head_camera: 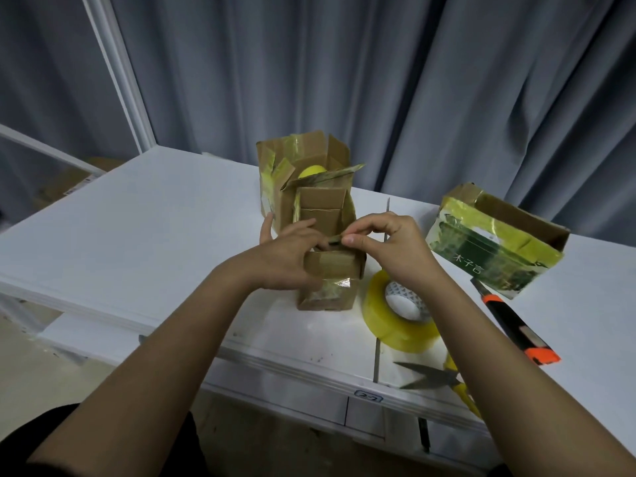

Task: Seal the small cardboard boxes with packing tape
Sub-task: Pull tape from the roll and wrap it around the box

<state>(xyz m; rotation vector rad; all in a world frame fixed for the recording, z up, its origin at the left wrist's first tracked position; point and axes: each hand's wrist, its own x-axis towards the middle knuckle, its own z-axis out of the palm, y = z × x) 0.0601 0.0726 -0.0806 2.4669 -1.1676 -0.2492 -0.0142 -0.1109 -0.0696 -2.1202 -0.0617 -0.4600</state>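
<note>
while both hands work at the top flaps, these points count:
step: closing the small box point(328, 282) for taping; judged early, no fresh strip laid.
advice: press flaps flat and flush before reaching for tape.
left hand point(289, 259): fingers curled round the box's left side, steadying it.
right hand point(385, 242): pinches a flap edge at the box top.
box look: brown cardboard, old glossy tape on its front, upright.
tape roll point(395, 313): just right of the box.
scissors point(433, 376): nearer the table edge than the box, to its right.
</note>
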